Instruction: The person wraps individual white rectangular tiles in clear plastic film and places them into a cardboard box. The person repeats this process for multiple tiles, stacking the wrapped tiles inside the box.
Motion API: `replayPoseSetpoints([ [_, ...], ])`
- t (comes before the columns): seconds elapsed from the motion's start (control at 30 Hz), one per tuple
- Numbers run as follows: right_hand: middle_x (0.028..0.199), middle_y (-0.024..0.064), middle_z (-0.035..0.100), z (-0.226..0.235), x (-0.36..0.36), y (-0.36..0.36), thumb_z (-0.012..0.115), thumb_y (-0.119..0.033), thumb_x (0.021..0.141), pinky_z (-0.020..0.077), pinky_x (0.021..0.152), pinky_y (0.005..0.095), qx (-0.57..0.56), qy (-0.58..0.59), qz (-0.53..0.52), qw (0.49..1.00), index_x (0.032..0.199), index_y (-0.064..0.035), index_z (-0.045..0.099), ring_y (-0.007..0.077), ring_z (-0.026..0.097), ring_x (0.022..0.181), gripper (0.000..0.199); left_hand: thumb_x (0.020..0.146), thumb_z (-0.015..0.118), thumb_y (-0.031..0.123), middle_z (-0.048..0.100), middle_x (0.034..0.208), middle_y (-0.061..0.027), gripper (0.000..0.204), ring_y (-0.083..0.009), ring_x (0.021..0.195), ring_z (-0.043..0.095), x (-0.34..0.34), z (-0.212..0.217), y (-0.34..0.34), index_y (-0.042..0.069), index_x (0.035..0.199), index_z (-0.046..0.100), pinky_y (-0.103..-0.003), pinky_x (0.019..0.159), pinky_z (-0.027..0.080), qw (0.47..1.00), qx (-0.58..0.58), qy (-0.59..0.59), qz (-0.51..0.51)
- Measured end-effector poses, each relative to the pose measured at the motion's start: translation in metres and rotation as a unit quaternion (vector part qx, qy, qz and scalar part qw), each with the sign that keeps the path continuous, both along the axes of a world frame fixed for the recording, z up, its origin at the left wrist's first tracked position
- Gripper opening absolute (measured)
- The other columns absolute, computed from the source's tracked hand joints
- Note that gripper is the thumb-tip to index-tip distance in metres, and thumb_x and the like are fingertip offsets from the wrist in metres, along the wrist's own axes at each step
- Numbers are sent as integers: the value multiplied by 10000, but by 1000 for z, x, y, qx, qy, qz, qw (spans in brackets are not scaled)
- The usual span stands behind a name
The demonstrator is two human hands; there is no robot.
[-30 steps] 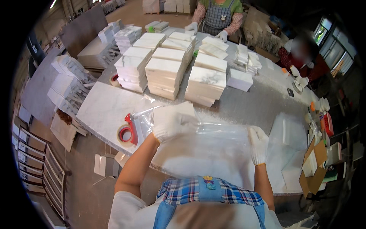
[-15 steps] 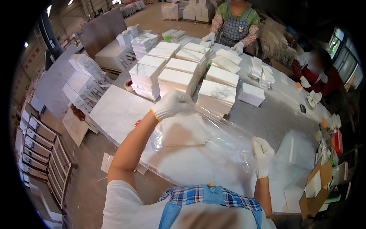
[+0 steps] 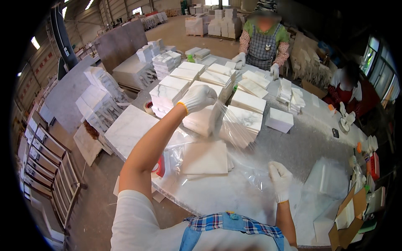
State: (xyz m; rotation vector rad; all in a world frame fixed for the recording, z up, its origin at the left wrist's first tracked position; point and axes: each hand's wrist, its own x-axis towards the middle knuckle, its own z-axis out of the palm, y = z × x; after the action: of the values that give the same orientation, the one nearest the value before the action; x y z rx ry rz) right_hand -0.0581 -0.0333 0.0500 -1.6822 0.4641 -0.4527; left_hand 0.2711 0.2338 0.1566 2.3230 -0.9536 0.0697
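Note:
My left hand (image 3: 198, 99), in a white knit glove, is raised in front of the tile stacks and pinches one edge of a clear plastic sheet (image 3: 240, 140). Lower on the right, my gloved right hand (image 3: 279, 180) is closed on the other side of the sheet. The film hangs stretched slantwise between both hands. Below it, a small pile of white stone tiles (image 3: 205, 158) lies on the table, with part of the film around and over it. Beside my left forearm sits a red tape roll (image 3: 159, 167), partly hidden.
Stacks of marble tiles (image 3: 247, 119) fill the table's middle. To the right are a heap of clear plastic sheets (image 3: 324, 180) and an open cardboard box (image 3: 348, 217). A co-worker in a checked apron (image 3: 264, 46) stands across the table; another person (image 3: 345, 85) works at far right.
My left hand has lifted higher and pulled the film up with it, clear of the tile pile. My right hand has shifted slightly left and down. The red tape roll shows more.

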Motion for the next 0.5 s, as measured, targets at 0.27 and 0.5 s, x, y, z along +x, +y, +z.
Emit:
replayPoseSetpoints([
  [0.27,938,54,751,-40,-12,11,688,-180,992,527,734,276,-53,73,110,990,1170,33,752,114,653,797,285,857,688,202,757,927,-157,185,-327,866,719,21,-7,-54,110,978,793,-404,807,563,994,22,-101,-30],
  [0.5,933,51,723,-71,-24,35,659,-169,1010,515,696,256,28,58,47,997,1237,41,712,101,638,772,314,762,706,180,687,761,-85,67,-307,818,673,39,-40,-122,173,696,699,-449,754,517,928,62,-358,-80],
])
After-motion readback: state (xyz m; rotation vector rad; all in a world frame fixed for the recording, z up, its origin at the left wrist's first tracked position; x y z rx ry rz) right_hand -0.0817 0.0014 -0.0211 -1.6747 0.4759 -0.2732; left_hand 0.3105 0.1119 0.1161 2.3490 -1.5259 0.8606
